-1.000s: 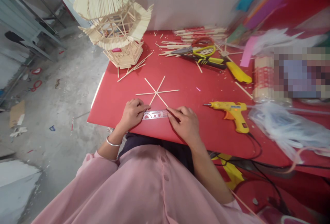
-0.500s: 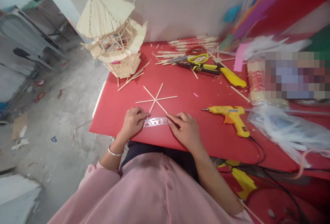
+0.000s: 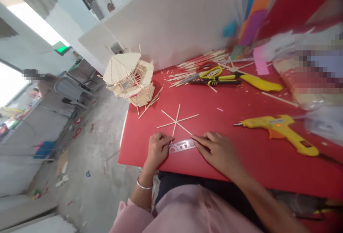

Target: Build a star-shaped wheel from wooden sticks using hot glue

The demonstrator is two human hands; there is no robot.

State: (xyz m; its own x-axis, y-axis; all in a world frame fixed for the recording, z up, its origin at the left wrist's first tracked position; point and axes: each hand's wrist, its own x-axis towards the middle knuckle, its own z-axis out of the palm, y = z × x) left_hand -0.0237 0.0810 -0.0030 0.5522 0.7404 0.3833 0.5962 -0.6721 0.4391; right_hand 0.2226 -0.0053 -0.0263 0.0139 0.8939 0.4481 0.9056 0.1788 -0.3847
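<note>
Red worktop [image 3: 134,151] sits lower in view than earlier, a person [image 3: 48,84] now showing far left; stick house [image 3: 121,69] at worktop's back left, glue gun [image 3: 284,127] at right. Left hand [image 3: 157,150] and right hand [image 3: 221,151] haven't shifted against the stick star [image 3: 175,122]: fingers [image 3: 202,141] on opposite ends of the ruler [image 3: 182,146], star's near side; can't tell if clamped.
</note>
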